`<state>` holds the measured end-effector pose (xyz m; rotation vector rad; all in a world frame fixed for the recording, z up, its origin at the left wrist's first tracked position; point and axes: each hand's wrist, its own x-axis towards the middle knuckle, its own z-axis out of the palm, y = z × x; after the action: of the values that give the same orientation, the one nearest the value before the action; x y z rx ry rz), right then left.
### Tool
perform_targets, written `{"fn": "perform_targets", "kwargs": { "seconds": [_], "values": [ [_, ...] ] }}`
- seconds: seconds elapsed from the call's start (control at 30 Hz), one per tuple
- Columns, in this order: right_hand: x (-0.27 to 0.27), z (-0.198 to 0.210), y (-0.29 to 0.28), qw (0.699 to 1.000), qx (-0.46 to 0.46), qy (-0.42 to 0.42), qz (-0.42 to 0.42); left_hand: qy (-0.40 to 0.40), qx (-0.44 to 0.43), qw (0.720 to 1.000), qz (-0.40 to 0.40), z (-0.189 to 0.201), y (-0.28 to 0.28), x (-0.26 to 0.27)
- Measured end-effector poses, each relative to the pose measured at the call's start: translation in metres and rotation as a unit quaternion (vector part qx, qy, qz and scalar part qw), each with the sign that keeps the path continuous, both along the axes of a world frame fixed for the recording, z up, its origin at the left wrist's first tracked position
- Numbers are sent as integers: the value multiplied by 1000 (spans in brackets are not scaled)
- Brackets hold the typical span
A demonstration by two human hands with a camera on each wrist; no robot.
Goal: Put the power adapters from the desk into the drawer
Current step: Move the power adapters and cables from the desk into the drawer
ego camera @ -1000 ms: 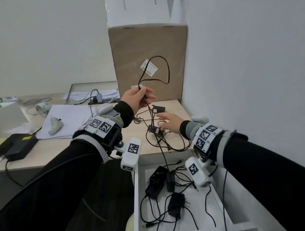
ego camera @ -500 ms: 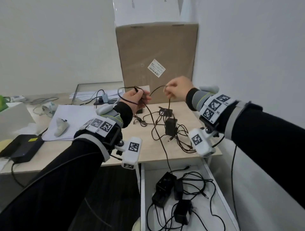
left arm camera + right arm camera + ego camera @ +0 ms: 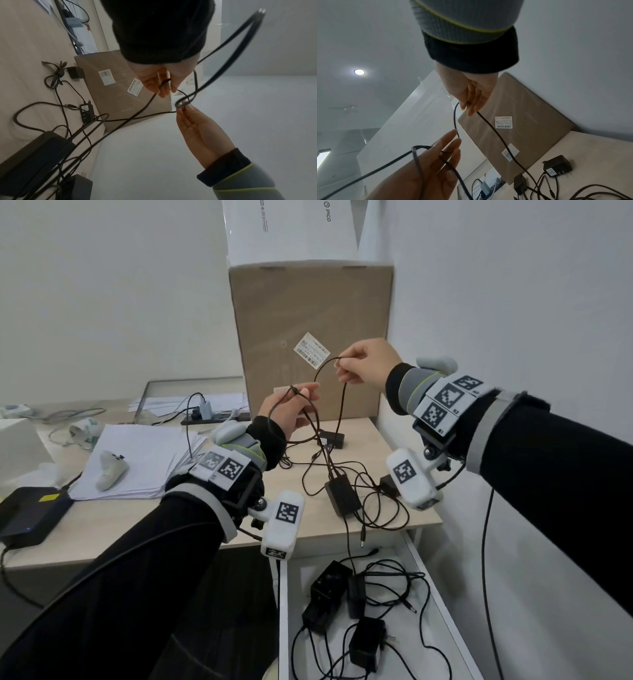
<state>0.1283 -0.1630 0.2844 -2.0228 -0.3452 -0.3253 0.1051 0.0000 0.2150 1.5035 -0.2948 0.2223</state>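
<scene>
Beneath both hands, the pale surface (image 3: 171, 518); nearer the body, the open drawer (image 3: 442, 594), already holding several black adapters (image 3: 329, 587) in a snarl of leads. Not yet among them: the adapter (image 3: 342, 498) lying flat on the surface below the right hand, plus a smaller plug adapter (image 3: 332, 438) beyond the left hand.

Risen within the last second: the right hand (image 3: 366, 364), up from beside that adapter to well above it, higher again than half a second ago. Now draws the cord (image 3: 342, 405) out in an open loop, away from the left hand (image 3: 291, 412). Reads as untangling or gathering the lead before any lift, so probably no carry to the drawer just yet.

Right hand: palm down, wrist raised, thumb and forefinger pinching the top of the loop, remaining fingers loosely curled. Left hand: lower and just beside it, palm turned partly up, fingers nearly straight, thumb pinning a few strands of the same cord against the fingertips. From both hands, cord trailing down to the adapter on the surface.
</scene>
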Motion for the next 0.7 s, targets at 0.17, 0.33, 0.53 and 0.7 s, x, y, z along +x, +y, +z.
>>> {"fn": "perform_targets", "kwargs": {
  "seconds": [0.17,0.33,0.53,0.7],
  "values": [
    [-3,-4,2,999,12,34,17,24,-12,999,36,4,-16,4],
    [2,-18,1,996,31,82,19,106,-40,993,11,-9,-31,7],
    [9,-35,-5,988,77,127,46,147,71,986,-33,-38,-39,25],
    [18,-50,-10,978,131,149,56,121,136,982,-42,-47,-31,41]
  ]
}}
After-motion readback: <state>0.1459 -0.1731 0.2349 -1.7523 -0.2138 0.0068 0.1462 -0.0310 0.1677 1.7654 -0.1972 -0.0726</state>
